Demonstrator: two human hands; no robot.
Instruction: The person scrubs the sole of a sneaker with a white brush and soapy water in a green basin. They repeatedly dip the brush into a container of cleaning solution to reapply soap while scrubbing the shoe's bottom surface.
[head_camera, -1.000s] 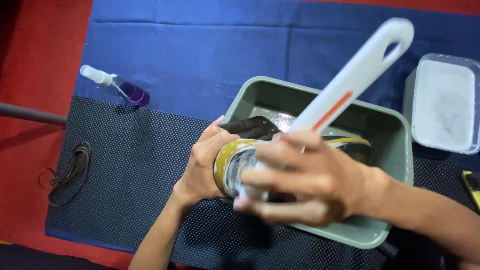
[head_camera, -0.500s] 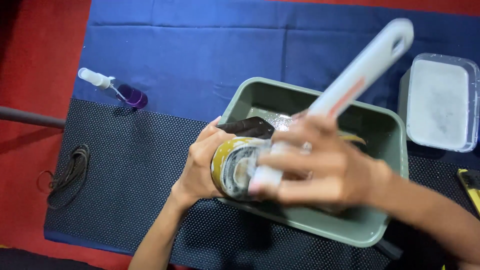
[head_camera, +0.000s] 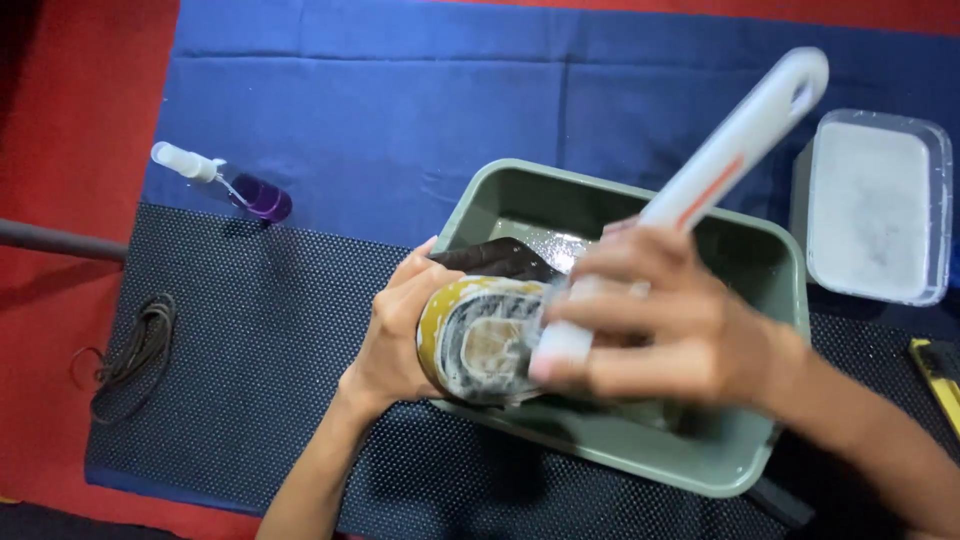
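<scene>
Over the green rectangular tub (head_camera: 470, 210), the left hand (head_camera: 395, 335) is gripping a soapy shoe (head_camera: 480, 335) from its left side, sole turned toward the camera, fingers wrapped around the yellow-edged sole. The right hand (head_camera: 660, 335) is closing its grip around a long white brush handle (head_camera: 735, 145) with an orange stripe, its lower end pressing against the sole. Left of the tub, a small clear spray bottle (head_camera: 225, 182) with purple liquid is lying on the blue mat (head_camera: 400, 110). A white-filled clear container (head_camera: 875, 210) is sitting just right of the tub. A coiled dark cord (head_camera: 135, 350) is lying on the black dotted mat (head_camera: 250, 380).
</scene>
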